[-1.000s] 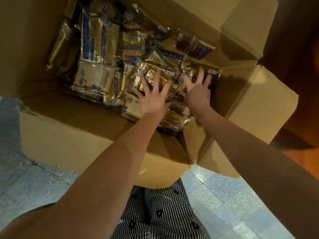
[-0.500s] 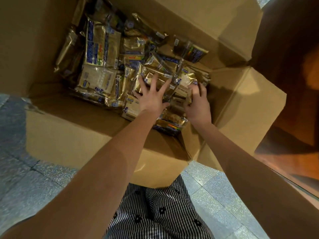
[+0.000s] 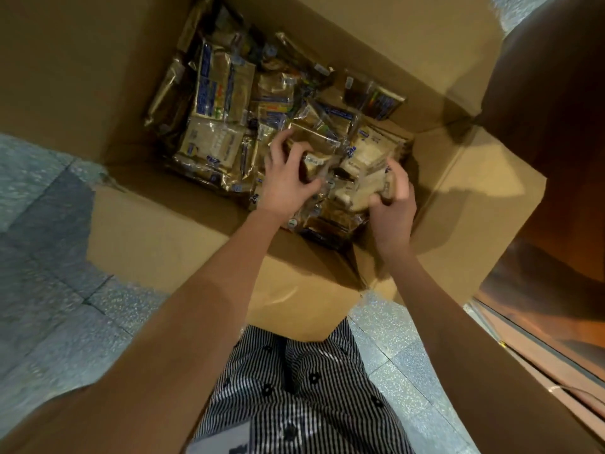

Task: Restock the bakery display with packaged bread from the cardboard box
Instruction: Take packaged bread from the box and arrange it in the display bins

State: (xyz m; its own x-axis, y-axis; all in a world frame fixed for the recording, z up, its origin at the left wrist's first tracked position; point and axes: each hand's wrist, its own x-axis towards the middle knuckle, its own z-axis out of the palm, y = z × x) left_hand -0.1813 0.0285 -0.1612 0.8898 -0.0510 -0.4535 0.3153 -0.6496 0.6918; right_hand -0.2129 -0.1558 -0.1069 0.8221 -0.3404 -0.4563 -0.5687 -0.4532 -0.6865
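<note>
An open cardboard box stands on the floor below me, filled with several clear-wrapped bread packs with blue print. My left hand is inside the box near its middle, fingers curled round a bread pack. My right hand is at the box's right side, fingers and thumb curled round another bread pack that is tilted up from the pile. More packs lie flat at the back left of the box.
The box flaps stand open on all sides. Grey speckled floor tiles lie to the left and below. A dark wooden surface with a pale edge runs along the right. My striped garment is at the bottom.
Both hands went from spread flat over the packs to curled round them. The right hand has pulled its pack up and toward me.
</note>
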